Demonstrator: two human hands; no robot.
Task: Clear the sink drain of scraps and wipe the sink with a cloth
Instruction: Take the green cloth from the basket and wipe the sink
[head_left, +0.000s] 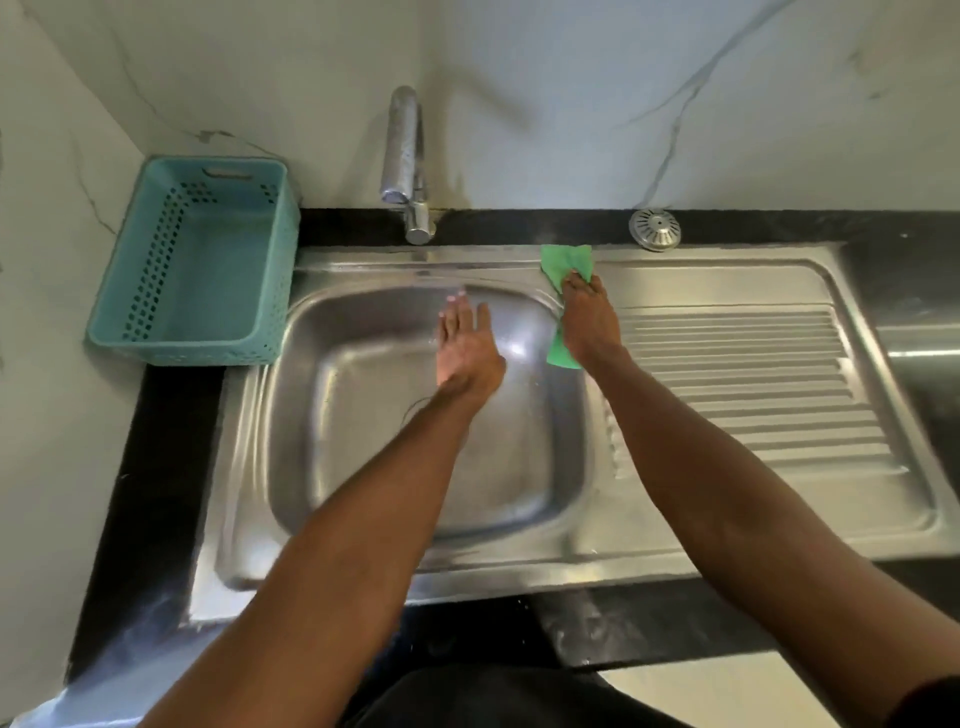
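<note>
While both forearms are stretched over the one steel sink (244, 467), one green cloth (566, 262), one tap (402, 156), one teal basket (192, 265) and one round strainer (654, 228) can be counted. The left hand (465, 345) is held flat over the basin, fingers straight and close together, nothing gripped. The cloth is pressed onto the sink's far right rim by the right hand (589, 317), its fingers bent over the fabric, which shows beyond the fingertips and beside the wrist.

I was looking down at a home kitchen: a stainless steel sink (431, 415) with a ribbed drainboard (743, 384) was set into a black stone counter (156, 441), with a chrome tap (405, 161) against marble-look wall tiles (571, 93).
</note>
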